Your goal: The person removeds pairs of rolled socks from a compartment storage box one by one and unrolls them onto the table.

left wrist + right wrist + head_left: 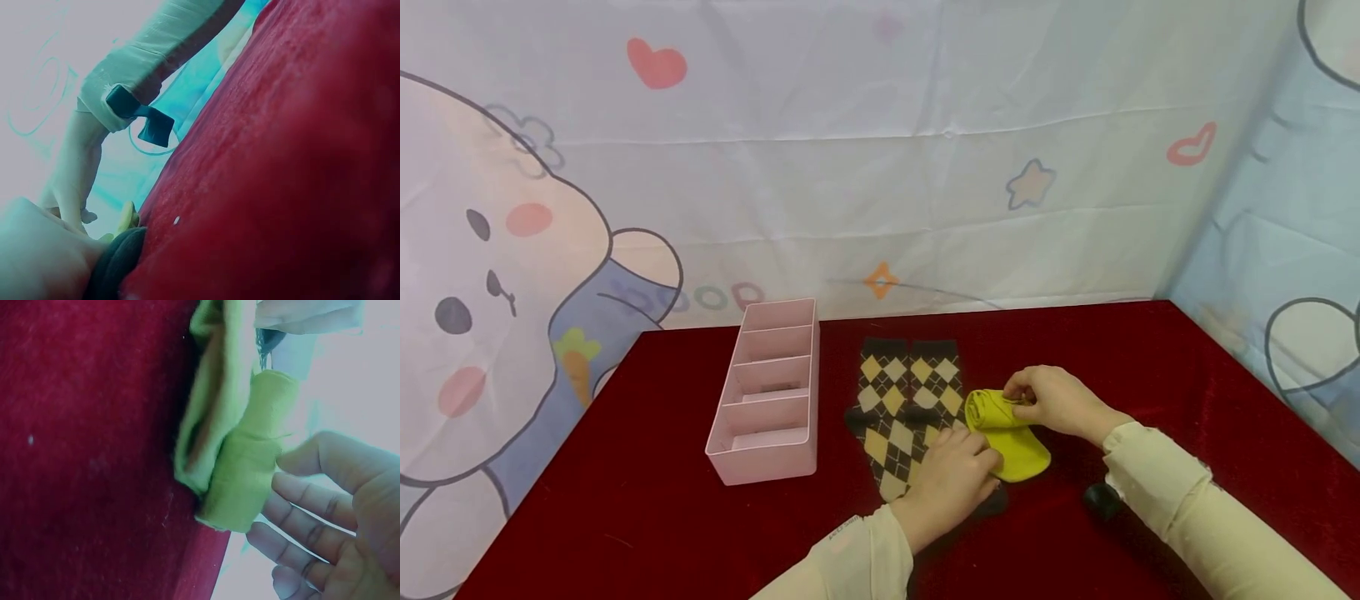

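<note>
A yellow sock (pixel 1017 457), partly rolled up, lies at the right side of a pair of dark argyle socks (pixel 883 396). The roll is at its far end, while the rounded flat end points toward me. My right hand (pixel 1063 404) holds the roll from the right; in the right wrist view its thumb and fingertips are at the yellow roll (pixel 244 481). My left hand (pixel 947 479) rests on the lower part of the argyle socks, its fingers slightly bent beside the near left edge of the yellow sock. The left fingertips' exact contact is hard to see.
A pink organizer box (pixel 763 462) with several compartments stands left of the socks. Dark red cloth (pixel 647 500) covers the table, and a printed curtain (pixel 850 167) hangs behind it. A small dark object (pixel 1102 502) shows by the right sleeve.
</note>
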`<control>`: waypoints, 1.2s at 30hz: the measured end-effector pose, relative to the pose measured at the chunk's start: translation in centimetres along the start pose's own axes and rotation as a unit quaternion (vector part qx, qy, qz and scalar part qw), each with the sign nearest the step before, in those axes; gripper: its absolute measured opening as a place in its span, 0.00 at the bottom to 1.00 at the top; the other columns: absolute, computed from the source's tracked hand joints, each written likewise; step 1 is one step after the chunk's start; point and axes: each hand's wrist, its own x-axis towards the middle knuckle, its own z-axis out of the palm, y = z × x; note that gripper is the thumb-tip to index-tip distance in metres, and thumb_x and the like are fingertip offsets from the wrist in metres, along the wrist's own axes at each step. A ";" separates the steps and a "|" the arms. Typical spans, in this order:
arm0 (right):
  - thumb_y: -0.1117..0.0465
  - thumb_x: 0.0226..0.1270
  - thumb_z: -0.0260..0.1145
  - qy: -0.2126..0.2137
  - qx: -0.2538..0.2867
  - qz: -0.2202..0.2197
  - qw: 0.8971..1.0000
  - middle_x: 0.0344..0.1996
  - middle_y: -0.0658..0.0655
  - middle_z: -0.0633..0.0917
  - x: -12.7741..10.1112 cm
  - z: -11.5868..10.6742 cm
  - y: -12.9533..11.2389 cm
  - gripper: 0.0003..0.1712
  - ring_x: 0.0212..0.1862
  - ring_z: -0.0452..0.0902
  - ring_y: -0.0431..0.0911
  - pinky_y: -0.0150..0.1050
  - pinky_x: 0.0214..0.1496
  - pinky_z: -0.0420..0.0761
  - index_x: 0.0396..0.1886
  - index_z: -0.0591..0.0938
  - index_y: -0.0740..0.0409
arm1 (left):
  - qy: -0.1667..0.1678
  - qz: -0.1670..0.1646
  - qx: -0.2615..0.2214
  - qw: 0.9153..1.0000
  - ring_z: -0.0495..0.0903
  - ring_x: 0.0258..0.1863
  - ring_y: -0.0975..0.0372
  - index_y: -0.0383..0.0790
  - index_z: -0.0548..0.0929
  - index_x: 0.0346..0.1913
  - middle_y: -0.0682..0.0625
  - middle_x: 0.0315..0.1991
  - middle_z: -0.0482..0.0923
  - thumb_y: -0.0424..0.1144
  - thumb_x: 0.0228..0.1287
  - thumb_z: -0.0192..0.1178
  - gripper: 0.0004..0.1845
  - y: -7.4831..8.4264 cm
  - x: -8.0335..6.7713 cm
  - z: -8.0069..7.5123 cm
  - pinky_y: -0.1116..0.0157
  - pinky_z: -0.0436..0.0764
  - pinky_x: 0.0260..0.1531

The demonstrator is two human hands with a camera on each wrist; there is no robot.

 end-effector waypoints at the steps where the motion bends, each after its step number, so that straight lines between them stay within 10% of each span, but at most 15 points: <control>1: 0.62 0.56 0.69 -0.003 -0.003 -0.002 1.000 0.36 0.55 0.86 0.0 -0.1 -0.1 0.11 0.35 0.78 0.44 0.39 0.38 0.80 0.40 0.84 0.60 | 0.003 0.001 0.003 1.000 0.75 0.39 0.68 0.56 0.84 0.36 0.62 0.35 0.78 0.52 0.56 0.67 0.08 0.0 0.0 0.0 0.72 0.71 0.43; 16: 0.55 0.49 0.76 0.036 -0.149 -0.029 0.988 0.29 0.50 0.79 0.0 0.9 -1.1 0.16 0.33 0.68 0.43 0.37 0.37 0.72 0.33 0.79 0.55 | 0.027 -0.001 0.050 0.998 0.75 0.36 0.69 0.58 0.85 0.32 0.63 0.32 0.79 0.45 0.55 0.67 0.02 0.2 0.5 0.4 0.73 0.70 0.40; 36: 0.55 0.55 0.70 0.041 -0.134 0.027 0.990 0.24 0.51 0.80 1.8 -0.5 -1.2 0.11 0.28 0.68 0.44 0.35 0.31 0.70 0.29 0.81 0.58 | 0.037 -0.023 0.034 0.998 0.74 0.35 0.69 0.56 0.83 0.29 0.63 0.30 0.78 0.49 0.52 0.68 0.05 -0.2 0.0 0.2 0.74 0.67 0.37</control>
